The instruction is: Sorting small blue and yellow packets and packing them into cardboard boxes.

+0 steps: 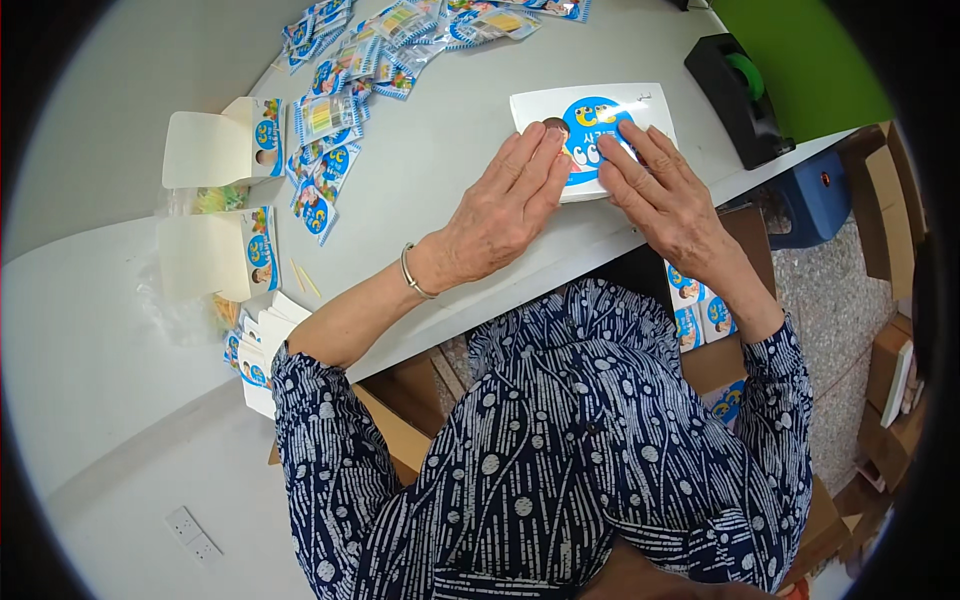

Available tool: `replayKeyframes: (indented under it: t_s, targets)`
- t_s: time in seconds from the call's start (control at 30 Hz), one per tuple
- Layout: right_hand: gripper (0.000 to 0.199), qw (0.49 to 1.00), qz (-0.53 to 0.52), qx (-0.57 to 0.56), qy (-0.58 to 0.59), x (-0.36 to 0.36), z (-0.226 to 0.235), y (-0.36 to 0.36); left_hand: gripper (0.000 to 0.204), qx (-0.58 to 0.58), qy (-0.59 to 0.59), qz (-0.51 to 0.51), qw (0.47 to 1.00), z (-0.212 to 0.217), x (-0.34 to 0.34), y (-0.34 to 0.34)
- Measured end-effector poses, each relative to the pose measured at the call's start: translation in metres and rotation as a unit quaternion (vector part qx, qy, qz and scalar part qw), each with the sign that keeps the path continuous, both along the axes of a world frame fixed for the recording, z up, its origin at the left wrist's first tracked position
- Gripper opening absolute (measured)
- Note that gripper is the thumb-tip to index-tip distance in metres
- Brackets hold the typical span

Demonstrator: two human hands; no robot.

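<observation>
A flat white cardboard box (592,110) with a blue round print lies at the front edge of the white table (430,160). My left hand (505,210), with a bangle at the wrist, rests its straight fingers on the box's left side. On the right side, the spread fingers of my right hand (668,200) lie flat on the same box. Neither hand is wrapped round anything. Parts of the box's top are hidden beneath my fingers.
Small printed sachets (350,75) are heaped at the back left. Two open-lidded boxes (262,138) stand at the left, near folded cartons (268,335). A black tape dispenser (720,90) sits at the right edge. Below are more printed boxes (688,290) and a blue stool (815,195).
</observation>
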State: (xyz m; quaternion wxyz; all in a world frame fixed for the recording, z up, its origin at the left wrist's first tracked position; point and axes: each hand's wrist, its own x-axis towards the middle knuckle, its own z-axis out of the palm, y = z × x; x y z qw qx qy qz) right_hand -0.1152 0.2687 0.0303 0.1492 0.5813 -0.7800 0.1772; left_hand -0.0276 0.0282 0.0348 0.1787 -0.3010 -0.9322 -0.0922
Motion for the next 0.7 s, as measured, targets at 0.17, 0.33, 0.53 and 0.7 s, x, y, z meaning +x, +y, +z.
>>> replayKeyframes:
  t_s: [0.17, 0.33, 0.53, 0.7]
  targets:
    - [0.039, 0.997, -0.055, -0.022, -0.041, 0.012, 0.013, -0.012, 0.053, 0.115, -0.094, -0.001, 0.989, 0.011, -0.001, -0.003]
    - [0.037, 0.999, -0.026, -0.012, -0.015, 0.014, 0.019, -0.033, 0.057, 0.285, -0.143, 0.019, 0.947, -0.007, 0.003, 0.003]
    - [0.033, 0.999, -0.018, -0.012, -0.032, 0.005, 0.025, -0.030, 0.058, 0.572, -0.114, 0.128, 0.802, -0.041, 0.008, 0.049]
    - [0.036, 0.999, -0.039, 0.031, 0.020, 0.004, 0.023, -0.028, 0.060, 0.653, -0.158, 0.099, 0.734, -0.049, 0.005, 0.055]
